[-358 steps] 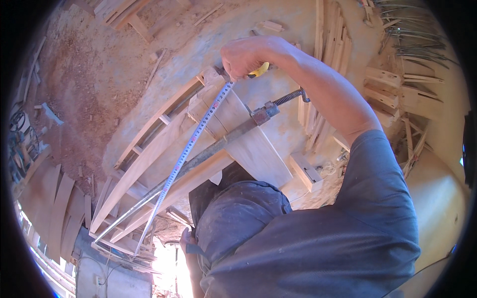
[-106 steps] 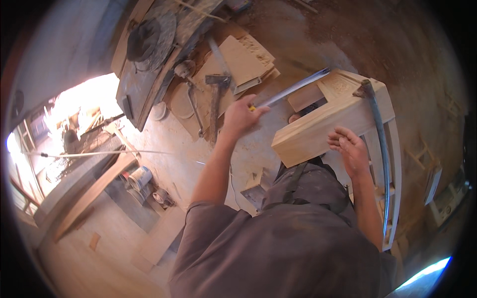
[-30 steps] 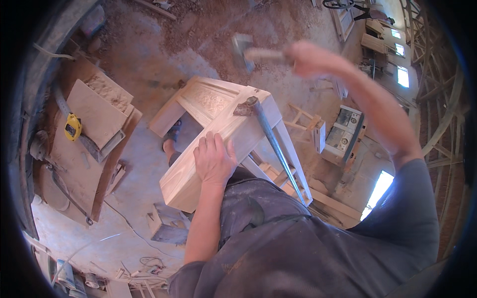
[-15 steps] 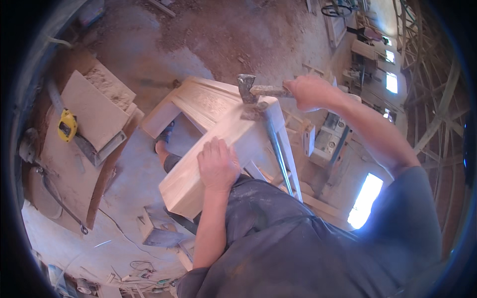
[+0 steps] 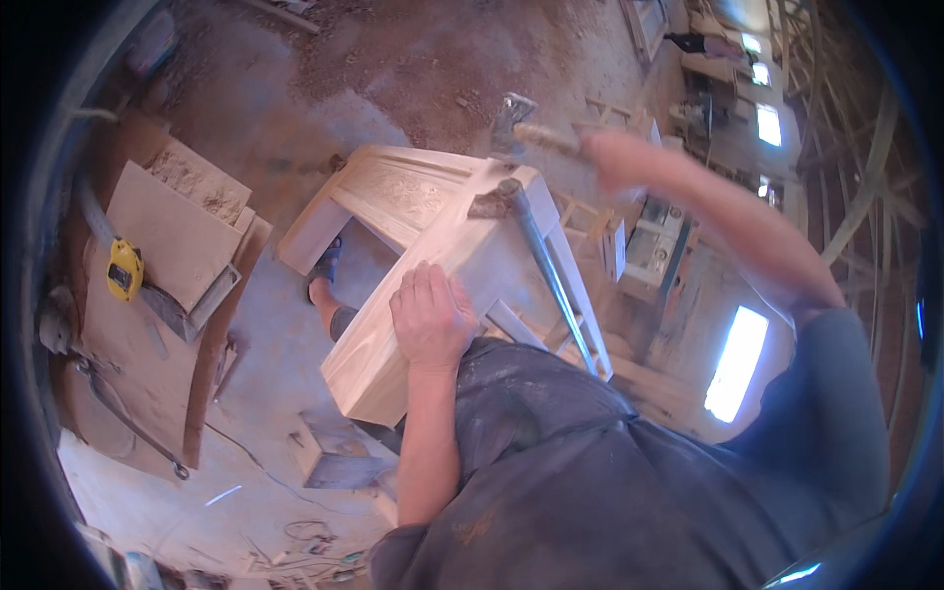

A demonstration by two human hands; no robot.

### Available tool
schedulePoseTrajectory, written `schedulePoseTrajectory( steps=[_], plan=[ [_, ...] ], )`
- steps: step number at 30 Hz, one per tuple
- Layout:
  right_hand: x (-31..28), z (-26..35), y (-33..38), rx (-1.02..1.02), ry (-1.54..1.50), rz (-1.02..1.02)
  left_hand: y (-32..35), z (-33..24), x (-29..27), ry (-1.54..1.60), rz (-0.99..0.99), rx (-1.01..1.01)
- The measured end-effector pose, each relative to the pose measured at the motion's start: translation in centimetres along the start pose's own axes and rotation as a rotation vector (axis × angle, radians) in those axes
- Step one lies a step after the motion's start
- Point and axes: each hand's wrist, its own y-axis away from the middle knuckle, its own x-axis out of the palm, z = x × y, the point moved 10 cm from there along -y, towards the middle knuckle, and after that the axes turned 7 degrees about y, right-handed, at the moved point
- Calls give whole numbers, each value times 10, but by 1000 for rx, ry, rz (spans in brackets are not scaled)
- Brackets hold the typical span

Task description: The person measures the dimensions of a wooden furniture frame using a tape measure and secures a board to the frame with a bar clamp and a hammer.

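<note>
My right hand [image 5: 618, 160] is closed around the wooden handle of a hammer [image 5: 548, 139]. Its dark metal head is raised just beyond the corner of a pale wooden frame [image 5: 393, 320]; motion blurs hand and tool. On the frame's thick top rail lies my left hand [image 5: 431, 313], palm down, fingers laid over the surface and not wrapped round it. A bar clamp [image 5: 547, 264] with a long steel bar runs down beside the frame's right side. Its rusty jaw sits on top of the rail near the far end, under the hammer.
At the left a board-topped bench [image 5: 123, 344] carries stacked panels [image 5: 172, 231], sawdust and a yellow tape measure [image 5: 125, 268]. A small wooden box [image 5: 339, 462] and cords lie on the floor below. A machine [image 5: 651, 241] stands right of the frame. Another person [image 5: 703, 44] is far off.
The hammer has lifted from close above the clamp's jaw to higher and farther away, with my right hand. My left hand stays on the rail. The whole view has shifted slightly.
</note>
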Motion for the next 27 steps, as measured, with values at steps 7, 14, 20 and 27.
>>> schedulePoseTrajectory(
  steps=[7, 14, 20, 27],
  plan=[
    [-20, -67, 83, 188, -370, -294, -1, -6, 8, -41, 80, -35],
    [90, -28, 152, 227, -864, -528, 1, -15, 13, -70, 72, 12],
    [236, 89, 200, 136, -1435, -119, 8, -28, 9, -21, 63, 51],
    [246, 201, 180, -198, -1643, -303, 70, 5, -35, 470, -122, -334]
  ],
)
